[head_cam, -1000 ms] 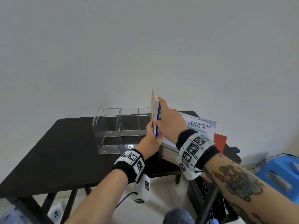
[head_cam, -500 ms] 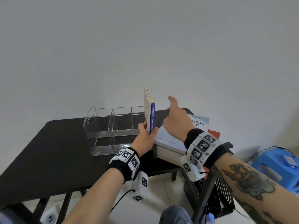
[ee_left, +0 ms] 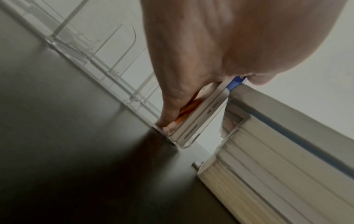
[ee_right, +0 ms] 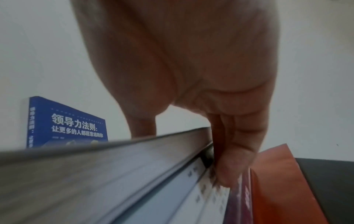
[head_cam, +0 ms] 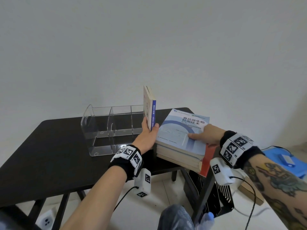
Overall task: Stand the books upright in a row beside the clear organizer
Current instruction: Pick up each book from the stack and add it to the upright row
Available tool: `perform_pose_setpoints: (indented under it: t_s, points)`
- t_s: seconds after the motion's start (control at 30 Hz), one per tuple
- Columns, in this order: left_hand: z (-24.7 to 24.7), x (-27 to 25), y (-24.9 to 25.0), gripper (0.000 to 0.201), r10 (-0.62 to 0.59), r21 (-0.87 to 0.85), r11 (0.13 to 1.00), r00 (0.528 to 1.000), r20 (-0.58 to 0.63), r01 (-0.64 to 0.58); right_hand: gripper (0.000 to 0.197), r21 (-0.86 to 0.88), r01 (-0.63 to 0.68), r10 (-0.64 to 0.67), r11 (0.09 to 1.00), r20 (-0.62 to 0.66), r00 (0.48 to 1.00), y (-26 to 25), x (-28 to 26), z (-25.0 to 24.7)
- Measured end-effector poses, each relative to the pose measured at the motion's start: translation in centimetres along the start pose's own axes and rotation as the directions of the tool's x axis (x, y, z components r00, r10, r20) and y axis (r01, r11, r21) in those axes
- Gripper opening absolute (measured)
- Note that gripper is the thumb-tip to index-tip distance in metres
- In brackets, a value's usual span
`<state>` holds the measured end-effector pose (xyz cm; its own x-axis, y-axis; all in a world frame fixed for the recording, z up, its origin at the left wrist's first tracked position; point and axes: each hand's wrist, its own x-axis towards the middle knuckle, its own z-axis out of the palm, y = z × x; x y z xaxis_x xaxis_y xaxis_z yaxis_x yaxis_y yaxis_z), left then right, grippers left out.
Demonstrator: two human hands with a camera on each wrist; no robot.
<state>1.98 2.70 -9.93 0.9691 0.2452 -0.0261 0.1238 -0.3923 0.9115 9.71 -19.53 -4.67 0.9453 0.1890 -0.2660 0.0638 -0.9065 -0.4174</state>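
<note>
Two thin books (head_cam: pixel 150 110), one cream and one with a blue spine (head_cam: pixel 153 113), stand upright against the right end of the clear organizer (head_cam: pixel 103 123). My left hand (head_cam: pixel 149 130) grips their lower edge, thumb on the blue side and fingers (ee_left: pixel 172 106) on the cream side. To their right lies a flat stack of books (head_cam: pixel 179 156). My right hand (head_cam: pixel 201 138) holds its pale blue top book (head_cam: pixel 181 131), thumb on the cover and fingers (ee_right: pixel 235 151) curled under its right edge. The blue book's cover (ee_right: pixel 67 124) shows behind.
A red cover (head_cam: pixel 206 161) sticks out under the stack, past the black table's (head_cam: pixel 49 155) right front corner. A blue stool (head_cam: pixel 282 160), a cardboard box (head_cam: pixel 249 191) and a black rack (head_cam: pixel 214 196) stand on the floor at right. A socket strip (head_cam: pixel 46 219) lies under the table.
My right hand has let go of the upright books and moved right onto the top book of the stack. The left hand keeps holding the upright books beside the organizer.
</note>
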Motion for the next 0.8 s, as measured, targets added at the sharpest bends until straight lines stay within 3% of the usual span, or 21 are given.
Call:
perform_pose_setpoints:
  t_s: [0.2,0.3,0.37,0.43,0.5,0.6,0.7,0.8]
  points:
    - [0.0,-0.3,0.1,0.072,-0.015,-0.012,1.0,1.0,-0.008,0.015,0.059,0.204,-0.041,0.037,0.978,0.022,0.999,1.0,1.7,-0.5]
    - [0.0,-0.5,0.3,0.072,-0.017,-0.017,1.0,1.0,-0.016,0.016,0.054,0.435,-0.09,0.077,0.896,0.048,0.996,1.9,1.8,-1.1]
    - [0.0,-0.6,0.3,0.073,-0.02,-0.01,1.0,1.0,-0.015,0.019,0.039,0.616,-0.08,0.061,0.784,0.052,0.997,1.8,0.8,-1.7]
    - [0.1,-0.4,0.2,0.073,-0.024,-0.005,1.0,1.0,-0.013,0.024,0.02,0.672,-0.077,0.052,0.737,0.057,0.997,1.4,-0.4,-2.6]
    - [0.2,-0.3,0.2,0.074,-0.029,-0.005,1.0,0.999,-0.013,0.029,0.019,0.68,-0.038,0.042,0.732,0.011,0.999,0.8,-1.3,-3.5]
    - [0.2,-0.4,0.1,0.076,-0.038,-0.032,0.999,0.999,-0.01,0.037,0.024,0.63,0.121,-0.012,0.767,-0.175,0.984,-0.7,-2.5,-5.1]
    - [0.1,-0.3,0.0,0.078,-0.047,-0.028,0.999,0.999,-0.002,0.047,0.022,0.57,0.36,-0.086,0.738,-0.451,0.888,-2.7,-4.1,-6.4]
    - [0.0,-0.3,-0.2,0.079,-0.063,-0.027,0.998,0.998,-0.01,0.062,0.025,0.471,0.581,-0.073,0.663,-0.732,0.677,-5.1,-6.6,-7.0]
